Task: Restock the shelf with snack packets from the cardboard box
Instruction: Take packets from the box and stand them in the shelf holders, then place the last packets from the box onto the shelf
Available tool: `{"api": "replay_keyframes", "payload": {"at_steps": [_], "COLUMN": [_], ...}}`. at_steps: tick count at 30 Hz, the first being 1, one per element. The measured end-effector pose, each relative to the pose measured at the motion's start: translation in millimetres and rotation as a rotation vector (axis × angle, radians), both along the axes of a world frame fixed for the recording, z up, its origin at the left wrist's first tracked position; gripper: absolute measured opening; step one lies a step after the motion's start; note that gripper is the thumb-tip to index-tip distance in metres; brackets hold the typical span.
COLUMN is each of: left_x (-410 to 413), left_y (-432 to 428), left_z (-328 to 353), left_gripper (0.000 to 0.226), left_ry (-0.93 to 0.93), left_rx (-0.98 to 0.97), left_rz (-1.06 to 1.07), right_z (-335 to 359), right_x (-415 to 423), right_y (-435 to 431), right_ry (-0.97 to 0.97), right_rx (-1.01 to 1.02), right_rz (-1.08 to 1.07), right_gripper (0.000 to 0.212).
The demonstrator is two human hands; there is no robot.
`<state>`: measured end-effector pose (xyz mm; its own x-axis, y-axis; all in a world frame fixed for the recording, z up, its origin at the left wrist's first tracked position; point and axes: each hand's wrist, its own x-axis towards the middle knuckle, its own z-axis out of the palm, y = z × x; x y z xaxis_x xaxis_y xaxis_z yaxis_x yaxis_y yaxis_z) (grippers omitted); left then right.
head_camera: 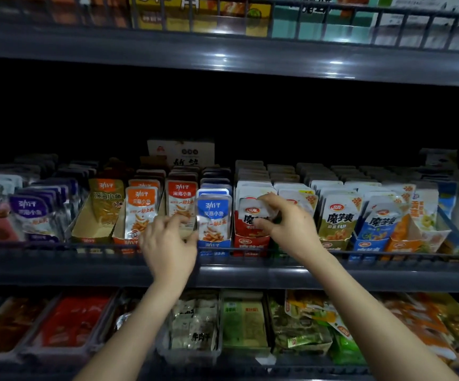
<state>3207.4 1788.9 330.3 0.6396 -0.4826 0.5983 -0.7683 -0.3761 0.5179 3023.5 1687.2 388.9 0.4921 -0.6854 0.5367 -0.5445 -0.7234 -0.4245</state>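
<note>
Head view: both hands reach into the middle shelf (pixel 387 276), where packets stand in rows inside open cartons.
Right hand (pixel 288 224): thumb and fingers pinch the top of the front red packet (pixel 250 215), which stands at the head of its row, just right of the blue row (pixel 214 213).
Left hand (pixel 167 240): fingers curled at the foot of the orange-red row (pixel 181 199); it is blurred, so I cannot tell whether it holds a packet or only touches one.
Done: the rows on the right look full to the front (judged from how they stand).
Left to do: the gold row (pixel 104 204) and orange row (pixel 140 213) sit back in their cartons with bare card in front, so they probably want more packets.
Box: the supply box is not in view; a white carton (pixel 181 152) at the back of the shelf may be something else.
In the way: a wire rail (pixel 57 244) runs along the shelf front, and packets must clear it; the upper shelf edge (pixel 222 59) hangs overhead.
Below: trays (pixel 244 323) of other snacks.
</note>
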Motion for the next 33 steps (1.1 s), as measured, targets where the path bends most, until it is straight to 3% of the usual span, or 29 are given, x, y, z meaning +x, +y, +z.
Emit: {"api": "replay_keyframes", "payload": {"at_steps": [4,11,15,22,27,33], "left_x": [21,45,48,23,-10,-38], "left_y": [23,44,51,64,99,175], "left_z": [-13,-20,-17,-12,-55,-162], "left_gripper": [0.029,0.024,0.023,0.020,0.015,0.012], "left_ry": [0.039,0.062,0.070,0.030,0.025,0.090], "left_rx": [0.020,0.032,0.015,0.008,0.050,0.284], "left_rz": [0.083,0.120,0.077,-0.078,-0.181,-0.204], "right_z": [-4,3,-4,-32,-92,-214], "right_x": [6,16,7,-44,-77,-103], "right_y": [-7,-9,-4,45,98,166], "right_ry": [-0.091,0.017,-0.074,-0.209,-0.217,-0.036], "right_rx": [-0.191,-0.216,-0.190,-0.209,-0.011,0.432], "right_rz": [-0.078,-0.158,-0.169,-0.212,-0.139,-0.106], "right_gripper": [0.027,0.030,0.039,0.033,0.019,0.014]}}
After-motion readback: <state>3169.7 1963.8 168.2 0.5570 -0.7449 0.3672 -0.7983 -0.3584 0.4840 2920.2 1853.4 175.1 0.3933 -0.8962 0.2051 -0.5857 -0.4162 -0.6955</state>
